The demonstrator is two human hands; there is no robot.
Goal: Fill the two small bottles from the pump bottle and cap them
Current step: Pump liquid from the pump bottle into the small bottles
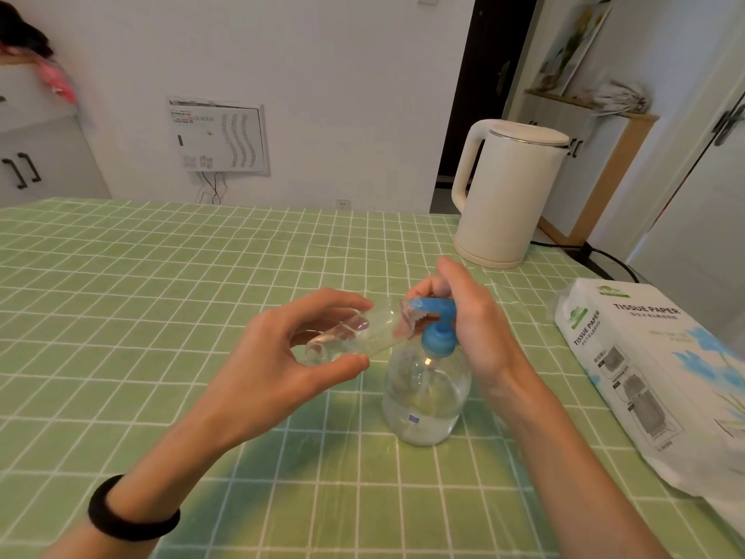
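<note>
Head view: left hand (278, 357) pinches tilted small bottle (363, 332); right hand (475, 320) fingers wrap pump bottle (427, 393).

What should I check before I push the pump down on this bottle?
1. Mouth of small bottle against pump spout: ok.
2. Grip of left hand on the small bottle: ok, thumb and fingers pinch it.
3. Hold of right hand on pump head: ok.
4. Stance of pump bottle on tablecloth: ok, upright.
5. Liquid left in pump bottle: ok, some at the bottom.
6. Reach to caps: cannot tell, none in view.
</note>
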